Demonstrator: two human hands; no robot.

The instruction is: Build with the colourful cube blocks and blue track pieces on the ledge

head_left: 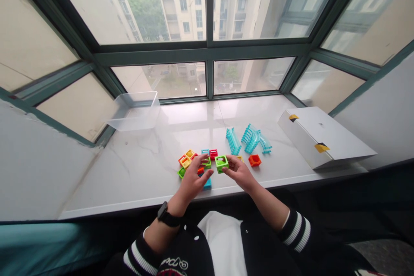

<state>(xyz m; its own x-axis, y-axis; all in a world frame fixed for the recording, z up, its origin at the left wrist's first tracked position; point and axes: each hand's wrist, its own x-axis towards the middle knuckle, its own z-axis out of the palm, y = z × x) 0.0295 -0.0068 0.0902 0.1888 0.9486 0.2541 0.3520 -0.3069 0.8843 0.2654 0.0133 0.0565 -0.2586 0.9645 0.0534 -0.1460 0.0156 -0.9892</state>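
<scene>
Between the fingers and thumb of my right hand (241,174) is a green cube block (221,164) with a round opening in its face. My left hand (194,179) is just left of it, thumb and fingers apart, above a cluster of coloured blocks. In that cluster are a yellow block (185,162), a red block (213,154), a blue block (207,184) and others, some partly covered by my left hand. An orange block (255,161) stands alone to the right of my right hand. Behind my right fingers a bit of a yellow block shows.
Clear blue ribbed track pieces (233,141) lie behind my right hand, a curved one (251,139) among them. A transparent plastic bin (136,114) stands at the back left. To the right is a white box (330,133) with yellow-black tabs. Windows enclose the white marble-look sill (129,177).
</scene>
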